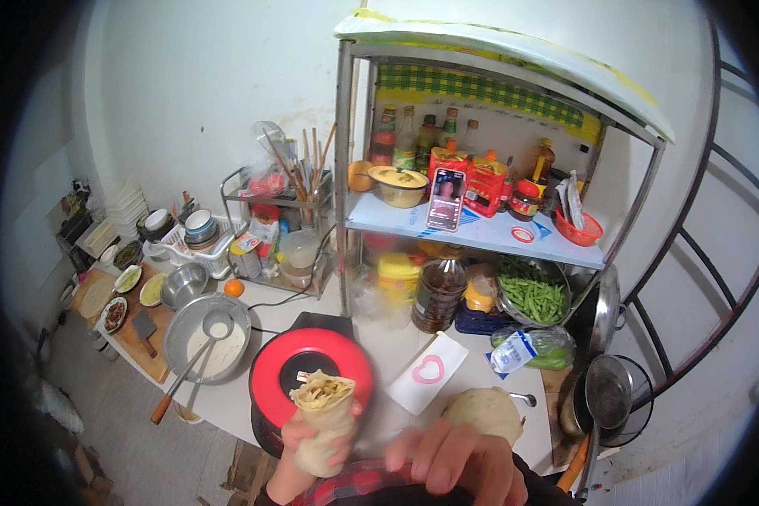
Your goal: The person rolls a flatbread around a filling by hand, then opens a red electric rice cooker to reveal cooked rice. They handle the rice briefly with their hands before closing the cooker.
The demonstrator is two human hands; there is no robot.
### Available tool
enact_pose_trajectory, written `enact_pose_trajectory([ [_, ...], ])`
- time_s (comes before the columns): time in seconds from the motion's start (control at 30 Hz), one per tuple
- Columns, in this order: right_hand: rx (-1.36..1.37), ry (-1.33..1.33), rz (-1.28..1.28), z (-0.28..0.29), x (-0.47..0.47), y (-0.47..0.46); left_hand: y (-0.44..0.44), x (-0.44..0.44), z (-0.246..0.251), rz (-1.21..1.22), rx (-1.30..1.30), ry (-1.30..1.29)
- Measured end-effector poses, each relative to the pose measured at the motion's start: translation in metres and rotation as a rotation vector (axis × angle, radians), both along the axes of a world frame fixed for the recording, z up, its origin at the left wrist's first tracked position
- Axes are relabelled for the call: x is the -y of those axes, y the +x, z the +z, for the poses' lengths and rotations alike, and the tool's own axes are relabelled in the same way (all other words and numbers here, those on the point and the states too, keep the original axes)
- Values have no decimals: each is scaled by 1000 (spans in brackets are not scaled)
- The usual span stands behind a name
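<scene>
My left hand (300, 436) grips a rolled flatbread wrap (322, 424) upright, its bitten-looking or torn top showing the filling. Behind the wrap stands a round electric griddle with a red lid (272, 373). My right hand (462, 458) is blurred and close to the camera, with its fingers bent and somewhat apart; nothing shows in it. Just past it a round flatbread (484, 411) lies on the white table (379, 351), partly hidden by the fingers. A white paper bag with a pink heart (429, 373) lies between the griddle and the flatbread. A metal spoon (524, 398) pokes out beside the bread.
Left of the griddle, a batter bowl (174, 332) holds a ladle (218, 329). Farther left are a cutting board (158, 367) and small dishes. A metal shelf (379, 218) carries a propped phone (446, 199) and bottles. Strainers (609, 392) stand at the right edge.
</scene>
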State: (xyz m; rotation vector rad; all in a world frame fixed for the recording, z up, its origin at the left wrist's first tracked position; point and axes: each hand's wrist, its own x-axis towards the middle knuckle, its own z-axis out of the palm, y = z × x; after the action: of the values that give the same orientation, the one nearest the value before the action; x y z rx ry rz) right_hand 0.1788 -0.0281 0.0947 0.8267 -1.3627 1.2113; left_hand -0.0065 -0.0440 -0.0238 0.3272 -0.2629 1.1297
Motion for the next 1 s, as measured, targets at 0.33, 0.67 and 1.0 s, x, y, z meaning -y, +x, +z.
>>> enact_pose_trajectory([
  [0.33, 699, -398, -308, -70, -54, -23, -3, 2, -7, 6, -127, -18],
  [0.67, 828, -592, -208, -76, -48, -25, -1, -10, -14, 152, -242, -82],
  [1.0, 825, -789, -420, -78, -51, -32, -4, -29, -17, 129, -246, 24],
])
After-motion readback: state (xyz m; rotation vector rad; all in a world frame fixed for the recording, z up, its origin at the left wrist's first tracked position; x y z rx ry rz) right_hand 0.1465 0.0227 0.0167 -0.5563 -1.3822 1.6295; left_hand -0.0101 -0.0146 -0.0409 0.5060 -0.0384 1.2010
